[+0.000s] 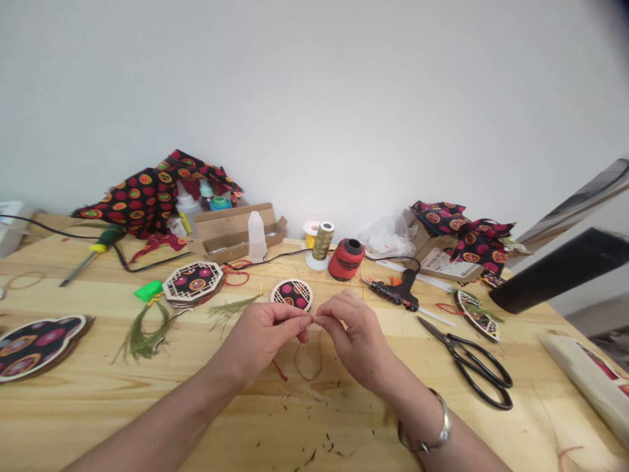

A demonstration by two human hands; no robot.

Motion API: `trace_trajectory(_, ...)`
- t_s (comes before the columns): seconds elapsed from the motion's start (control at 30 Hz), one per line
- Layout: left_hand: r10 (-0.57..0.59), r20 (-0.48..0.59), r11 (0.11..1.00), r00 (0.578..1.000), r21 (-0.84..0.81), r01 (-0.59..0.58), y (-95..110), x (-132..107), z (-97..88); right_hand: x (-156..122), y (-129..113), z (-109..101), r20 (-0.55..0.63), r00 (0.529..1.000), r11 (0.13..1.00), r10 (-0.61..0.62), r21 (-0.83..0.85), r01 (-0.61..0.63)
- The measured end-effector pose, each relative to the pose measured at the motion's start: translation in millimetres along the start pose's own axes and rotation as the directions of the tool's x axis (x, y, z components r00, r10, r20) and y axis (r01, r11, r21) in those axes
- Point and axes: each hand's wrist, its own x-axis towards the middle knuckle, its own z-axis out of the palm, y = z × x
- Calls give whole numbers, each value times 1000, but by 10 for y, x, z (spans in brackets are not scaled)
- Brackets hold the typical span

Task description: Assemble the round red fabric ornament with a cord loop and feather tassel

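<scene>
The left hand (260, 333) and the right hand (356, 337) are meeting fingertip to fingertip above the middle of the table (236, 432). Both grips are closing in tight pinches on a thin reddish thread (309, 380). It is drooping in a loose loop below the fingers; the pinched part itself is hiding between them. A thicker red cord end (280, 371) is showing below the left fingers, but whether it is joining the thread I cannot tell.

The thread is looking very light and limp, probably prone to slipping or kinking, so fingertip pads close to the pinched point are seeming the best hold; the loose loop is likely offering little control.

Just beyond the left fingertips, toward the table's far edge, a round ornament (296, 297) is lying partly behind them, the closest obstacle. Farther back, a red spool (346, 260) and a gold spool (323, 242) are standing near the far edge. Toward the right edge, a glue gun (405, 288) is resting, with its cable running behind the spools, and black-handled scissors (451, 342) are lying beside the right forearm. On the left side, an octagonal ornament (196, 282) and a green tassel (142, 331) are sitting well apart from the hands.
</scene>
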Motion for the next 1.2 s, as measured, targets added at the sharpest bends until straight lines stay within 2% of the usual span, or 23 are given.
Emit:
trace_trajectory(0.1, 14, 30, 1000, 999, -28, -13, -17, 7, 0, 14, 2, -43, 45, 998, 999, -46, -23, 47)
trace_trajectory(0.2, 34, 38, 991, 999, -132, -29, -56, 16, 14, 28, -16, -87, 74, 994, 997, -75, -31, 77)
trace_trajectory(0.33, 13, 79, 966, 997, -258, 8, -95, 22, 22, 38, -16, -109, 59, 993, 995, -99, -15, 100)
trace_trajectory(0.5, 12, 100, 943, 995, -333, 22, -96, 26, 9, 54, -14, -51, 22, 992, 992, -121, -14, 122)
trace_trajectory(0.6, 18, 65, 940, 998, -340, 5, -97, 43, 1, 82, -47, -87, 42, 997, 992, -67, -107, 71)
trace_trajectory(0.67, 7, 34, 940, 999, -340, 5, -99, 65, -2, 73, -35, -204, 87, 993, 946, 82, -320, -50)
trace_trajectory(0.7, 2, 15, 941, 1000, -339, 3, -101, 77, -2, 43, -9, -295, 96, 977, 882, 188, -454, -125)
trace_trajectory(0.73, -5, 4, 939, 1000, -343, 6, -102, 89, -2, -13, 34, -403, 111, 941, 773, 320, -605, -191)
trace_trajectory(0.77, -11, -5, 936, 1000, -351, 8, -103, 98, -2, -96, 91, -524, 96, 916, 714, 389, -660, -234)
trace_trajectory(0.9, -31, -15, 916, 999, -401, 23, -122, 102, -1, -641, 411, -1021, -50, 814, 486, 578, -780, -394)
trace_trajectory(0.97, -35, -13, 910, 999, -414, 27, -137, 95, 1, -925, 579, -1200, -99, 766, 407, 635, -800, -440)
trace_trajectory(1.03, -34, -8, 902, 999, -432, 27, -147, 88, 3, -1137, 711, -1306, -122, 713, 360, 691, -796, -486)
trace_trajectory(1.2, -24, -42, 883, 999, -470, 2, -138, 71, -1, -1330, 806, -1368, -151, 668, 359, 729, -746, -560)
